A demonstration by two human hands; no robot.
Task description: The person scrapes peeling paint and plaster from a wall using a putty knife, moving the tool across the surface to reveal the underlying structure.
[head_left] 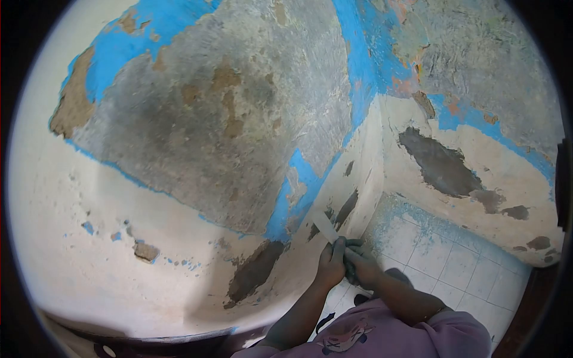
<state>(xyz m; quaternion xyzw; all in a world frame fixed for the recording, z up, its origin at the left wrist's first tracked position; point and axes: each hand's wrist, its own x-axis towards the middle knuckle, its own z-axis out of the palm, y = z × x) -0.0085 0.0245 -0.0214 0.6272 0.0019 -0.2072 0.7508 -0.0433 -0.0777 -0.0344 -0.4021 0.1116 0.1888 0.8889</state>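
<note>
Pale flat tool [325, 228], lower centre of frame, pointing up and left from the hands. Left hand [330, 264] and right hand [365, 267] pressed together around its lower end, fingers folded in; which one bears the main grip, cannot tell. Handle, if any, hidden.

Handling, by judgement: light, thin, fairly stiff with perhaps a little spring; not fragile. Best held at the covered lower end, clear of the far edge. Dust could make it slip. Whether the tip touches the wall behind, cannot tell.

Wall [48, 238]: cream at left and below; large rough grey patch [179, 131] across upper centre, bordered by blue paint [359, 65] in places. Dark bare patch [255, 271] left of the hands, another [441, 162] at right of frame. Corner runs down right of centre. Floor [456, 262], lower right: white square tiles, bluish flecks along the wall foot.
</note>
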